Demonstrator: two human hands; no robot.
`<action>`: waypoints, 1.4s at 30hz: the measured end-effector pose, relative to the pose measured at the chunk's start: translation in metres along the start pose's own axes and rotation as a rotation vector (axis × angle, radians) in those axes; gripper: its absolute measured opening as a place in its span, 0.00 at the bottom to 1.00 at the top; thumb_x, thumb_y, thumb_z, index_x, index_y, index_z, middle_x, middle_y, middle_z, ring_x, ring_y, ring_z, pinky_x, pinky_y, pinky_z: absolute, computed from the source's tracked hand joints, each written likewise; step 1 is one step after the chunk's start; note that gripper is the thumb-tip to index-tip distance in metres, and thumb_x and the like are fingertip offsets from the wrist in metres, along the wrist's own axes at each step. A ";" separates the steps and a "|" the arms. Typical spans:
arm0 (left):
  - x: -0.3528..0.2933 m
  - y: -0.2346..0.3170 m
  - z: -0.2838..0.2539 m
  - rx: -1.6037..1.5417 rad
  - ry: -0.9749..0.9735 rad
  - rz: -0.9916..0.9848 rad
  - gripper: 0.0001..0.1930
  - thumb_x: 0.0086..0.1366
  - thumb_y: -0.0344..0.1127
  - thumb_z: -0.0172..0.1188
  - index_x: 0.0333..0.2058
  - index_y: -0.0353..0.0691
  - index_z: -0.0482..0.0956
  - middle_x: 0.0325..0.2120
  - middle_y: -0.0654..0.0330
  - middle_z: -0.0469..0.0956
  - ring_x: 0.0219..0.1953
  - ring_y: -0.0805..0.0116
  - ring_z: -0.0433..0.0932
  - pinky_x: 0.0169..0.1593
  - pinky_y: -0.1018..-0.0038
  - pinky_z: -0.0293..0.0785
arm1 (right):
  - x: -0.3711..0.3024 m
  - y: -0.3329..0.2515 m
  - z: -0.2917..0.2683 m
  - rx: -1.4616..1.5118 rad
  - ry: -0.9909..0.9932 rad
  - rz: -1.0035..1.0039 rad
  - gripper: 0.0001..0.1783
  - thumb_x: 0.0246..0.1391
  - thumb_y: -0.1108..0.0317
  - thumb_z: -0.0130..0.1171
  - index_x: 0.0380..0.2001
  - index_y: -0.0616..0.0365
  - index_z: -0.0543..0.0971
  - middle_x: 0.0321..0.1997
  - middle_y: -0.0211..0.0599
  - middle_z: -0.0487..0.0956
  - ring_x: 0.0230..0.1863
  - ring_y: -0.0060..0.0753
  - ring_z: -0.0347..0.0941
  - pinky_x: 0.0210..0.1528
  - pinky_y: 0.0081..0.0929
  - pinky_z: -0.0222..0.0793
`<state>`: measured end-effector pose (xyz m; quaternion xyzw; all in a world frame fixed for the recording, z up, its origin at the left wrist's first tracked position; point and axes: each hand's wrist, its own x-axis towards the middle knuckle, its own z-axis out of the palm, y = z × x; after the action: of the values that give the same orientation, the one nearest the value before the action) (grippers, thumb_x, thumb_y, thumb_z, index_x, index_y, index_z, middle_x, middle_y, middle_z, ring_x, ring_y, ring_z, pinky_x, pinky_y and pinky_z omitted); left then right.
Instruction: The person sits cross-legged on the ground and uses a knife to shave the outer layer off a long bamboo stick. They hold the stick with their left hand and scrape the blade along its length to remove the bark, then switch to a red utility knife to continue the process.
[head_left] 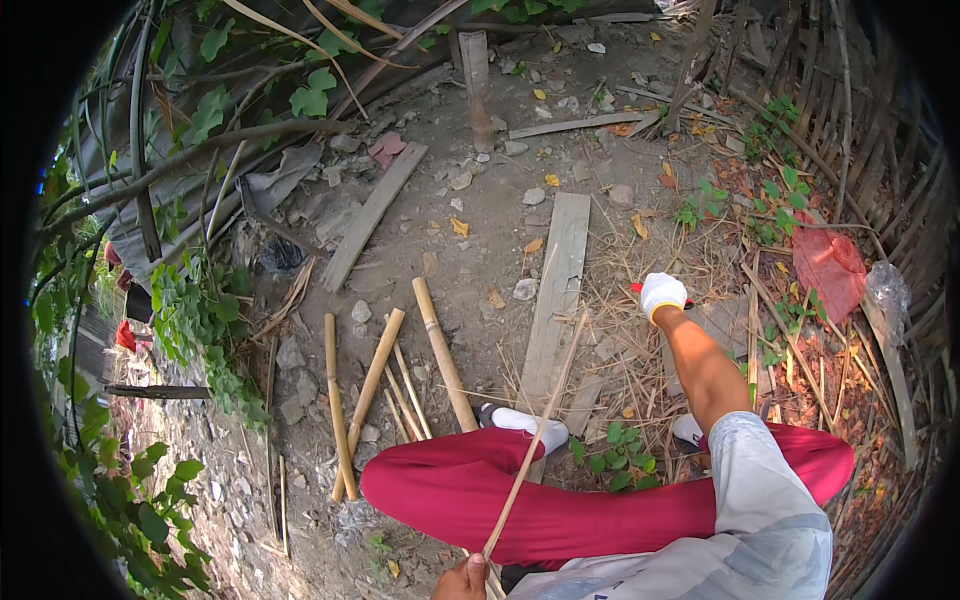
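My bare left hand (461,580), partly cut off by the lower edge, is closed with the thumb on a long thin bamboo strip (535,445). The strip slants away from me across my dark red trousers, toward the grey plank (560,270) on the ground. My right hand (662,292) wears a white glove and is held out over dry shavings, right of that plank. Its fingers are curled round a red-handled tool, whose red ends (637,287) show at both sides of the fist. The rest of that tool is hidden, so its kind is unclear.
Thick bamboo lengths (440,350) and thinner strips (408,385) lie left of the plank. Farther off are another board (375,215) and an upright post (476,90). A red plastic bag (828,265) lies at right by a stick fence (905,200). Leafy vines (200,330) grow at left.
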<state>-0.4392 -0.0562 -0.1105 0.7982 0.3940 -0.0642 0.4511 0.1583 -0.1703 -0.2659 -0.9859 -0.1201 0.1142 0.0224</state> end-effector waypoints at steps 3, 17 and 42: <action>0.025 0.020 0.006 -0.279 -0.118 -0.209 0.26 0.78 0.57 0.37 0.33 0.41 0.74 0.19 0.65 0.70 0.23 0.72 0.69 0.26 0.71 0.66 | -0.006 0.046 0.000 -0.005 0.031 -0.010 0.13 0.53 0.62 0.60 0.35 0.58 0.87 0.40 0.52 0.85 0.44 0.52 0.84 0.45 0.41 0.80; 0.143 0.128 0.052 -0.768 -0.379 -0.162 0.20 0.78 0.51 0.44 0.37 0.40 0.72 0.16 0.68 0.62 0.12 0.81 0.54 0.15 0.79 0.53 | -0.227 -0.039 -0.092 0.404 -0.112 -0.637 0.16 0.54 0.54 0.56 0.26 0.56 0.82 0.31 0.51 0.83 0.37 0.58 0.80 0.41 0.49 0.77; 0.154 0.115 0.093 -0.672 -0.297 -0.254 0.21 0.79 0.53 0.38 0.30 0.45 0.64 0.13 0.71 0.58 0.10 0.80 0.54 0.13 0.78 0.48 | -0.186 -0.072 -0.011 0.258 -0.164 -0.372 0.15 0.51 0.62 0.58 0.34 0.62 0.86 0.36 0.58 0.84 0.43 0.57 0.83 0.45 0.47 0.79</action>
<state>-0.2318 -0.0721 -0.1584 0.5329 0.4191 -0.1020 0.7280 -0.0321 -0.1455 -0.2095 -0.9233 -0.2853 0.2021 0.1589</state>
